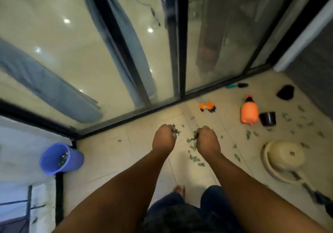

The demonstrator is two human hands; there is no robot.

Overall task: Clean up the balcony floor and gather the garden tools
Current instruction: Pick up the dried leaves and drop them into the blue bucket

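Observation:
Both arms reach out over the tiled balcony floor (111, 153). My left hand (163, 139) is curled round a clump of dry green leaves (175, 130) that pokes out past its fingers. My right hand (208, 139) grips another clump of leaves (195, 135). Loose leaves (193, 147) lie scattered on the tiles below and to the right. Garden tools lie further off: orange gloves (207, 106), an orange spray bottle (249, 113), a small black pot (268, 118) and a teal-handled trowel (237, 85).
A blue bucket (61, 159) with debris inside stands at the left by the glass door frame (126, 119). A beige upturned basin (282, 158) sits at the right, a black object (285, 92) near the far wall. My bare foot (179, 190) is on the tiles.

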